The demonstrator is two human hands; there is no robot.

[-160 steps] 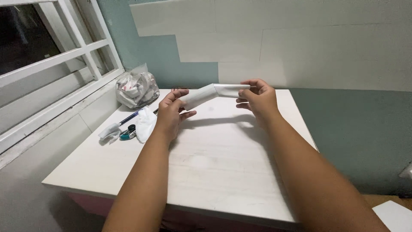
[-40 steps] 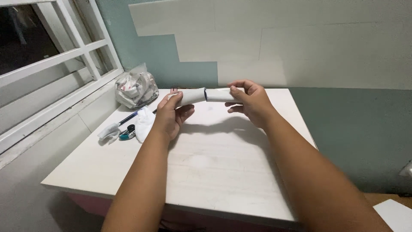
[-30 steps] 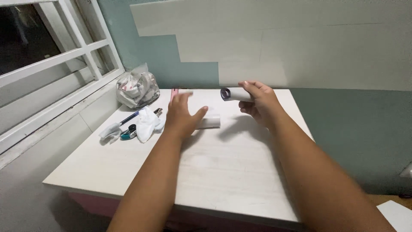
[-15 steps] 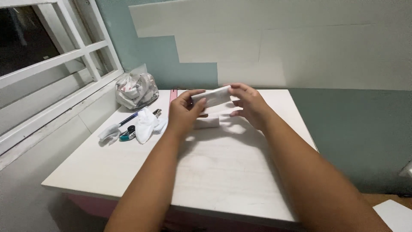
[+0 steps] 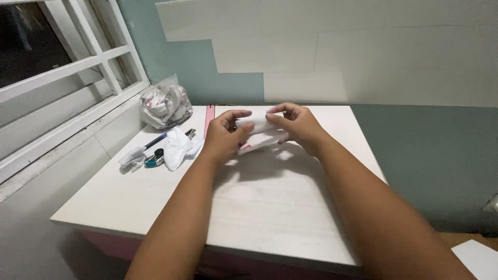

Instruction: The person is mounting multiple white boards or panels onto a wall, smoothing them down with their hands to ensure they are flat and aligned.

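Both my hands are raised over the far middle of a white table (image 5: 270,207). Between them is a small rolled piece of white paper (image 5: 255,124), gripped at its left end by my left hand (image 5: 225,136) and at its right end by my right hand (image 5: 296,127). Just under the roll, a second white paper piece (image 5: 262,141) with a small red mark shows between my hands; I cannot tell whether it rests on the table or is held.
At the table's left lie crumpled white paper (image 5: 176,148), a pen (image 5: 155,140) and a small dark tool (image 5: 154,158). A clear bag of scraps (image 5: 163,103) stands in the far left corner. A pink ruler (image 5: 209,116) lies beside it. A window is at left.
My left hand had let go and spread open a second ago while the right held the roll alone. Now both hands are together again on the roll, lower and nearer the table.
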